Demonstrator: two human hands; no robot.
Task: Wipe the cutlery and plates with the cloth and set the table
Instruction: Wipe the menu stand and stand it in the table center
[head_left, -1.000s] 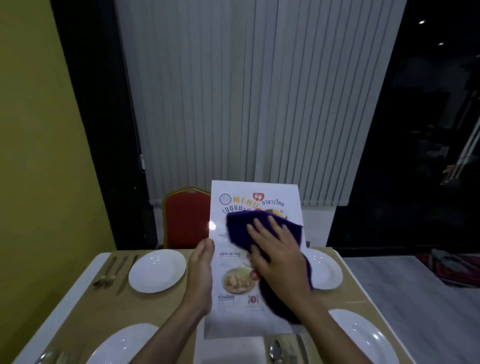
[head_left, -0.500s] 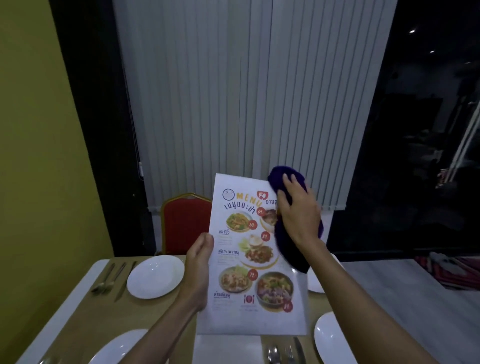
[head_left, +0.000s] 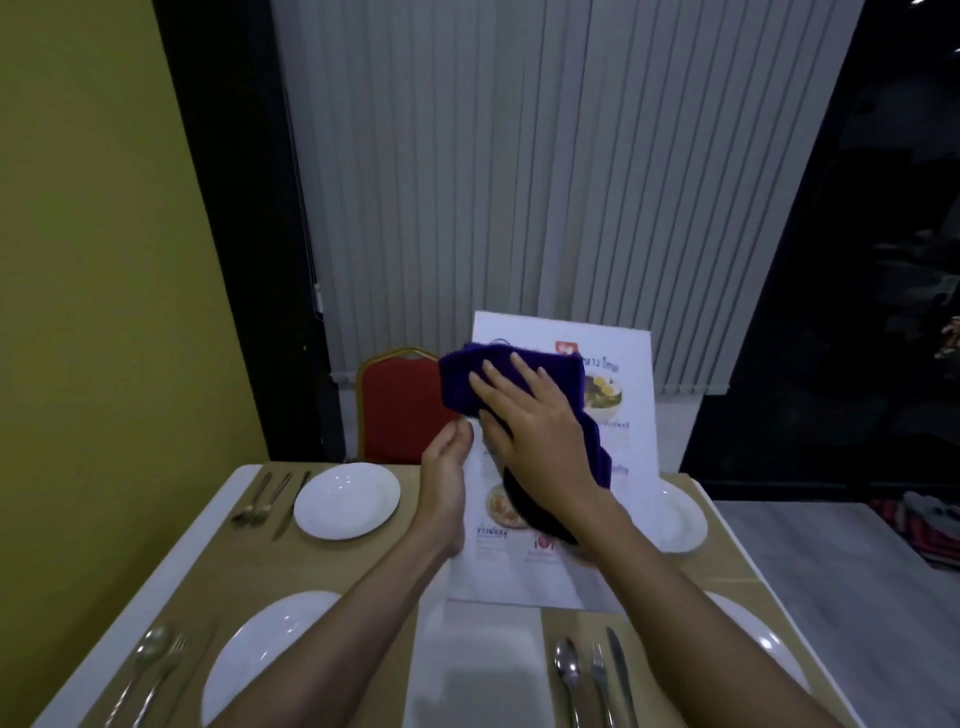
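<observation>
My left hand (head_left: 444, 480) holds a laminated menu (head_left: 631, 415) upright by its left edge, above the table's middle. My right hand (head_left: 535, 431) presses a dark purple cloth (head_left: 524, 369) flat against the menu's upper left part; the cloth hangs down behind my wrist. White plates lie at the far left (head_left: 347, 500), far right (head_left: 680, 522), near left (head_left: 260, 654) and near right (head_left: 763, 644). Cutlery sets lie beside the far-left plate (head_left: 265, 501), at the near left (head_left: 148, 670) and at the near middle (head_left: 592, 675).
The table (head_left: 171, 545) has tan placemats and a white edge. A red chair (head_left: 397, 410) stands behind it. A yellow wall is on the left, grey vertical blinds (head_left: 519, 182) ahead, dark glass on the right.
My right hand has swept the cloth from the menu's top right corner across to its upper left. The menu has shifted slightly right, and the view has tipped down.
</observation>
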